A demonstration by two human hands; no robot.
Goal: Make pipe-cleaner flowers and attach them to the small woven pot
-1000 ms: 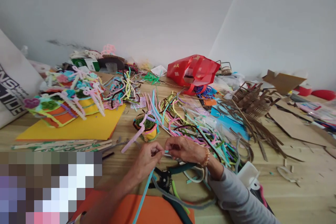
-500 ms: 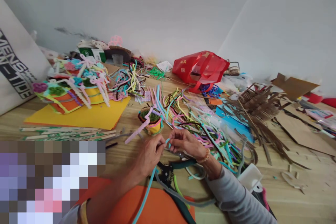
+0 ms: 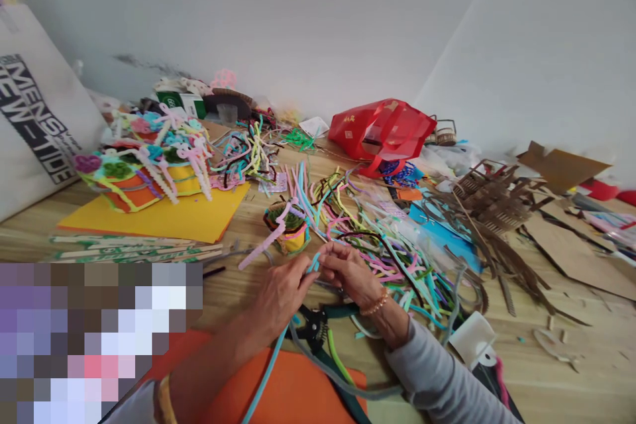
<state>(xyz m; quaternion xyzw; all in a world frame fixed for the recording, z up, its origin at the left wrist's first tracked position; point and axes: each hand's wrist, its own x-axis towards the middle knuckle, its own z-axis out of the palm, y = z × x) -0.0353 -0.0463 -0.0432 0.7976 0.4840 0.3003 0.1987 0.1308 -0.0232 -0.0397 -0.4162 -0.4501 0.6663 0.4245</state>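
Pipe cleaner [image 3: 275, 356] — light, fuzzy, likely soft enough to kink — is pinched at its upper end between your left hand [image 3: 281, 291] and right hand [image 3: 348, 271], both closed on it just above the table [image 3: 571, 371]; hold near that end.

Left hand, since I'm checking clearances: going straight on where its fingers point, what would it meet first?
The left hand points up-right, so it would likely first meet the right hand, both pinching the blue pipe cleaner.
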